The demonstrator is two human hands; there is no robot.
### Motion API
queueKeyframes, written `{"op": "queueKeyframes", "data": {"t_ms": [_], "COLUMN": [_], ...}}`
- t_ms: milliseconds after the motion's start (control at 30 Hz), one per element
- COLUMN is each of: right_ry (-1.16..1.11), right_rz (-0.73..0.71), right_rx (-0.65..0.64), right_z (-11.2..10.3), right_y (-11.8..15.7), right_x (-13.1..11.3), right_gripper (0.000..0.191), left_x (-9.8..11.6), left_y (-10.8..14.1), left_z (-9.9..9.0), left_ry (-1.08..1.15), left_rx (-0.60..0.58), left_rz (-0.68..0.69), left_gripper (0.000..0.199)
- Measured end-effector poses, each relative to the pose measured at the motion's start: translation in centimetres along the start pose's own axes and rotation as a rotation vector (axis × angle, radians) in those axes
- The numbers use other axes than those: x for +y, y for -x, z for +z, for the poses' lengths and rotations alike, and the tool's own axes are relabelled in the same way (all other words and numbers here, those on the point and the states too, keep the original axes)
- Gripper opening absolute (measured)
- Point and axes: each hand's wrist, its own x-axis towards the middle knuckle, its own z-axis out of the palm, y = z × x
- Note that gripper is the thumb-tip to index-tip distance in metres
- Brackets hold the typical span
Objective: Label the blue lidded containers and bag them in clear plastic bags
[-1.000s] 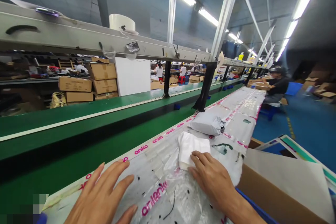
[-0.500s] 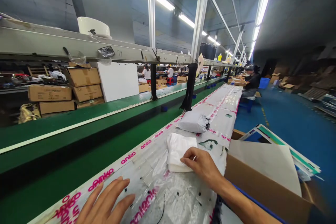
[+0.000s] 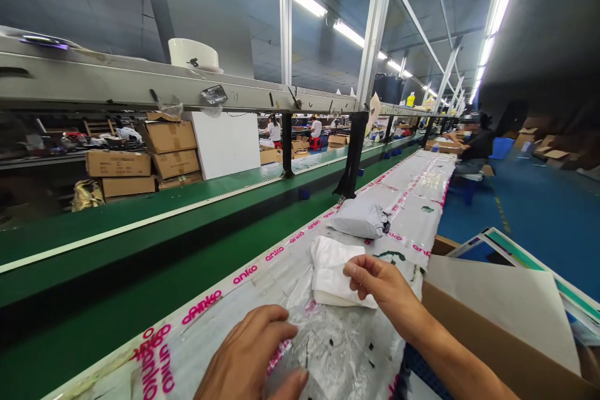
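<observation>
A stack of thin white sheets or bags lies on the plastic-covered bench. Over its right side, my right hand is closed, thumb and forefinger pinched together. Whether a corner of the top layer is between those fingertips I cannot make out. My left hand hovers in the near foreground over the bench covering, fingers apart and slightly curled, holding nothing. Just beyond the stack rests a stuffed pale grey plastic bag.
A green conveyor runs along the bench's left side, below a metal shelf on posts. At right stands an open cardboard box with flat printed pieces behind it. A co-worker sits farther along the bench.
My left hand has moved right, closer to the stack, and its fingers are more curled. The right hand has shifted slightly toward the stack's right edge, still pinched. The camera view has turned left.
</observation>
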Motion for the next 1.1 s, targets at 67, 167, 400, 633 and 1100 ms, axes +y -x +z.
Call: {"op": "queueKeyframes", "data": {"t_ms": [67,167,400,633,1100], "right_ry": [0.075,0.145,-0.134,-0.366,-0.363], "right_rz": [-0.058,-0.171,-0.117,-0.007,0.018], "right_rx": [0.017,0.012,-0.184,-0.416,-0.537], "right_z": [0.4,0.9,4.4,9.0,15.2], "right_y": [0.3,0.7,1.1,1.7,2.2], "right_x": [-0.2,-0.9,-4.1,-5.0,-7.3], "right_gripper": [0.041,0.037,0.036,0.035,0.043], "left_x": [1.0,2.1,3.0,0.6,-0.4], "left_y": [-1.0,-2.4,-4.6,-3.1,1.1], "left_z": [0.4,0.9,1.8,0.3,-3.8], "left_ry": [0.159,0.333,0.771,1.165,1.043], "left_rx": [-0.054,-0.115,0.029,0.174,0.424], "left_rz": [-0.089,-0.208,-0.582,-0.649,-0.673], "left_gripper": [0.025,0.022,0.036,0.028,0.031]}}
